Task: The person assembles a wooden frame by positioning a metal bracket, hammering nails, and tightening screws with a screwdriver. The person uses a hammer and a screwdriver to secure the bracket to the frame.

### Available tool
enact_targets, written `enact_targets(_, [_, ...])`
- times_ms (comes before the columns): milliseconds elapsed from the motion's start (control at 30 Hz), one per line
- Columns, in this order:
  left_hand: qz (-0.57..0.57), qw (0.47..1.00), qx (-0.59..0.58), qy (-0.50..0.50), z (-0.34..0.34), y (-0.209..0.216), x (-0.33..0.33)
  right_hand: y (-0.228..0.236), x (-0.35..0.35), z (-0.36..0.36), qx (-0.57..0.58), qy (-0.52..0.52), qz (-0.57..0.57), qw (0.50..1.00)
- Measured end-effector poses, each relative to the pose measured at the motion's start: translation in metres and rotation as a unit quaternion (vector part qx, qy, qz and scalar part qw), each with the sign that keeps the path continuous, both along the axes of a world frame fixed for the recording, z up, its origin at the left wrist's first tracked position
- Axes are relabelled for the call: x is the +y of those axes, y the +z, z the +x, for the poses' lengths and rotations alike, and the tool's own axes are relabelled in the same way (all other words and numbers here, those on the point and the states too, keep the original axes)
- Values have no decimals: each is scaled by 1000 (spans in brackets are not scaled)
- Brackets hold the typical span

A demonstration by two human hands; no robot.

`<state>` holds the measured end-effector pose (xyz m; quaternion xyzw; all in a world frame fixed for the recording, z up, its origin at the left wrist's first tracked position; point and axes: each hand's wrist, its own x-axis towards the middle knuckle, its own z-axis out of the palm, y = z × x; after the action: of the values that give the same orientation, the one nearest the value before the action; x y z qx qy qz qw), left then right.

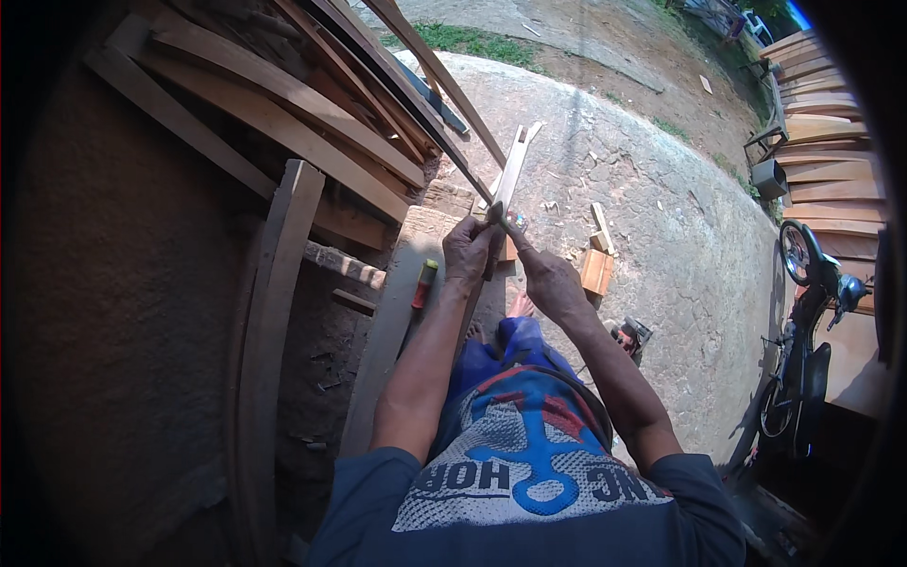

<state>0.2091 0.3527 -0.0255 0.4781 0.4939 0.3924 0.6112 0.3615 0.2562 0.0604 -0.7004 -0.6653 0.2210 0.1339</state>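
Brown planks (283,109) fill the upper left, piled loosely and pointing off at a few different angles. A thick pale board (277,331) runs from just below the pile down toward the lower edge. Next along is a rough wooden bench (383,378), with a yellow-and-red handle (422,283) lying on it, close to the left forearm.

Then the left hand (465,253), pretty much mid-view, fingers clamped on a pale wood strip (513,170). That strip points away from the body, and there's a slot cut near its far end. A bare foot (521,304) pokes out below it. Right hand (556,283) comes in from the other side, index finger stretched out to where the left one grips; the rest of its fingers are tucked out of sight, so can't tell if they're closed on anything.

Further right, an orangey wood block (595,272) and a red-and-dark power tool (631,335) sit on the ground, then a motorbike (803,331), with curvy boards (831,170) lined up beyond it
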Motion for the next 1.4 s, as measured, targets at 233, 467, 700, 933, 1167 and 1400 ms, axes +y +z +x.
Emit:
enact_targets(233, [20,999,-21,-20,-10,-18,1,13,0,9,87,-19,68,994])
enact_targets(467, [10,999,-50,-17,-6,-15,1,-5,-1,23,70,40,53,995])
enact_targets(700, [-50,993,-104,17,-5,-10,-2,-7,-4,30,4,77,35,996])
enact_targets(933, [-90,989,-120,4,-5,0,0,6,6,28,-48,67,-8,997])
enact_targets(1167, [47,997,65,-15,3,-5,-4,48,14,-13,-12,140,70,988])
enact_targets(1400, [161,926,311,142,2,-50,-40,46,54,-178,-36,497,1,867])
